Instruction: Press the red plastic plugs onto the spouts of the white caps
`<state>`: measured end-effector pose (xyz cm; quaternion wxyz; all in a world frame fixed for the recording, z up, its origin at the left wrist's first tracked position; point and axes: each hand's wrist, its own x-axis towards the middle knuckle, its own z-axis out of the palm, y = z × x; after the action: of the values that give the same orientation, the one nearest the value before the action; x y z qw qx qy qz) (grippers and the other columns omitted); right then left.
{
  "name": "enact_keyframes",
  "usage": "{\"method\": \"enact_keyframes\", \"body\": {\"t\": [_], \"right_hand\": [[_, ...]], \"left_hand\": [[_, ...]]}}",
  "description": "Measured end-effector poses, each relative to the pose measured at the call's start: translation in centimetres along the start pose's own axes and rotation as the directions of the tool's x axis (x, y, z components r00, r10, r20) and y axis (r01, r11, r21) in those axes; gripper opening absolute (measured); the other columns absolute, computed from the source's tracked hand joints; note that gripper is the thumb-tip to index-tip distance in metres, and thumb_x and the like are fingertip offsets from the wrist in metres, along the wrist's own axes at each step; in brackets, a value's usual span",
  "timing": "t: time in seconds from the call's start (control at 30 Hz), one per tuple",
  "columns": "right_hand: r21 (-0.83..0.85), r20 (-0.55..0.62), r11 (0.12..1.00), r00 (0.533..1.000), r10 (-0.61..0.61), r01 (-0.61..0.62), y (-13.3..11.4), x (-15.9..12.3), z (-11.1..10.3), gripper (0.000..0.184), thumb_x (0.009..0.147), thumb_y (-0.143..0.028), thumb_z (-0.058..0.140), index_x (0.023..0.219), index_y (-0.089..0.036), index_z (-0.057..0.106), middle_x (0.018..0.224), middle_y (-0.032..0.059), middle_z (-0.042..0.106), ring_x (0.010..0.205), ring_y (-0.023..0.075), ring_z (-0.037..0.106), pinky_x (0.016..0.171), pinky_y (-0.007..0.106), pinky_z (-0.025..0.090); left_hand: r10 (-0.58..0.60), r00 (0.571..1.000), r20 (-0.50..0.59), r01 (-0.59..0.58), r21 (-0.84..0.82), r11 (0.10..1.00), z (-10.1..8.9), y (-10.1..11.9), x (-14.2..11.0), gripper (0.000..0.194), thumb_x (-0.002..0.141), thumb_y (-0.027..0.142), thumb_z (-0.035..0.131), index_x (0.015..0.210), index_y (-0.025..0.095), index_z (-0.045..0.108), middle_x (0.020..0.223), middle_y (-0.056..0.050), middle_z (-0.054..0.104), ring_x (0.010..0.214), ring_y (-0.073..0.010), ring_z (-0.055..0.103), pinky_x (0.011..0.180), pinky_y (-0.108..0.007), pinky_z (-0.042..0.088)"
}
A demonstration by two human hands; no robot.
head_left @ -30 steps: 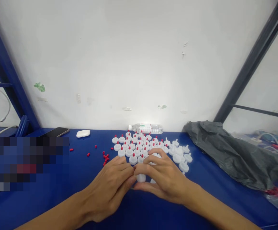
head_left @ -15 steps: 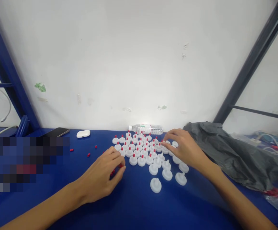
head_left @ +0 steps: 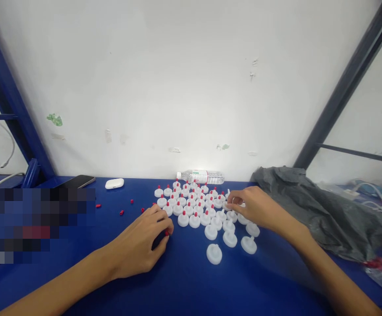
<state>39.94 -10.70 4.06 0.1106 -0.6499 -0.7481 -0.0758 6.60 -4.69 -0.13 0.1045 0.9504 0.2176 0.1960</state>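
My left hand (head_left: 144,241) rests low over the blue table, thumb and fingers closed on a small red cap (head_left: 167,233). Just right of it stands a dense group of white nozzle lids with red tips (head_left: 194,220). At the group's right side, my right hand (head_left: 253,205) has its thumb and index finger pinched at a white nozzle lid, mostly hidden by the fingers. Several white lids with bare nozzles (head_left: 230,238) stand in front of and below that hand; one bare lid (head_left: 214,254) is nearest to me.
Loose red caps (head_left: 121,212) lie left of my left hand. A clear plastic bottle (head_left: 207,177) lies against the wall behind the lids. At the back left are a white earbud case (head_left: 114,184) and a phone (head_left: 79,181). A dark grey plastic bag (head_left: 312,210) covers the right side.
My right hand has moved slightly right and down from a red-tipped lid, its fingers now more curled. My left hand has stayed in place, with a red cap now showing at its fingertips.
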Motion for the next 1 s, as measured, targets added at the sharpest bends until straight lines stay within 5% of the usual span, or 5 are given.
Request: {"method": "enact_keyframes", "body": {"t": [0.37,0.5,0.67,0.8,1.0], "right_hand": [[-0.054,0.04,0.991,0.992,-0.12,0.122,0.0,0.1,1.2,0.045,0.107,-0.035,0.034,0.091,-0.021,0.074,0.081,0.0067,0.076,0.079,0.0253,0.071,0.076,0.038,0.05],[0.037,-0.177,0.997,0.983,-0.055,0.062,-1.0,0.1,0.3,0.026,0.1,-0.041,0.053,0.107,-0.022,0.069,0.105,0.0088,0.074,0.098,0.029,0.069,0.087,0.044,0.051],[0.198,-0.295,0.926,0.921,-0.256,0.321,-4.8,-0.7,0.7,0.019,0.104,-0.026,0.046,0.121,-0.022,0.053,0.119,0.0095,0.066,0.105,0.0236,0.065,0.088,0.04,0.053],[0.248,-0.304,0.765,0.798,-0.521,0.594,-8.6,-1.5,2.0,0.026,0.101,-0.017,0.049,0.127,-0.021,0.045,0.114,0.0083,0.067,0.107,0.0221,0.062,0.094,0.041,0.052],[0.268,-0.372,0.686,0.729,-0.574,0.676,-10.1,-2.2,2.6,0.024,0.101,-0.019,0.05,0.124,-0.021,0.042,0.106,0.0088,0.067,0.104,0.0204,0.062,0.087,0.036,0.056]], "left_hand": [[0.027,0.997,-0.074,-0.028,-0.015,0.999,-0.1,0.0,0.0,0.015,0.092,0.011,0.048,0.093,0.02,0.059,0.096,-0.005,0.062,0.091,-0.0206,0.052,0.078,-0.034,0.045],[0.047,0.988,-0.148,-0.054,-0.048,0.997,-0.3,0.4,0.1,0.019,0.098,0.015,0.042,0.09,0.02,0.059,0.092,-0.005,0.062,0.088,-0.0204,0.051,0.076,-0.034,0.044],[0.076,0.977,-0.201,-0.08,-0.013,0.997,-0.3,1.4,0.1,0.012,0.099,0.02,0.046,0.094,0.021,0.057,0.091,-0.005,0.061,0.088,-0.0214,0.05,0.079,-0.036,0.043],[0.137,0.967,-0.215,-0.123,0.08,0.989,0.4,2.2,0.0,0.006,0.098,0.026,0.055,0.099,0.02,0.054,0.092,-0.004,0.06,0.087,-0.022,0.05,0.076,-0.036,0.042],[0.31,0.918,-0.247,-0.219,0.335,0.916,1.0,2.4,0.1,0.016,0.102,0.023,0.046,0.087,0.02,0.051,0.08,-0.004,0.058,0.077,-0.0212,0.047,0.069,-0.037,0.037]]}}
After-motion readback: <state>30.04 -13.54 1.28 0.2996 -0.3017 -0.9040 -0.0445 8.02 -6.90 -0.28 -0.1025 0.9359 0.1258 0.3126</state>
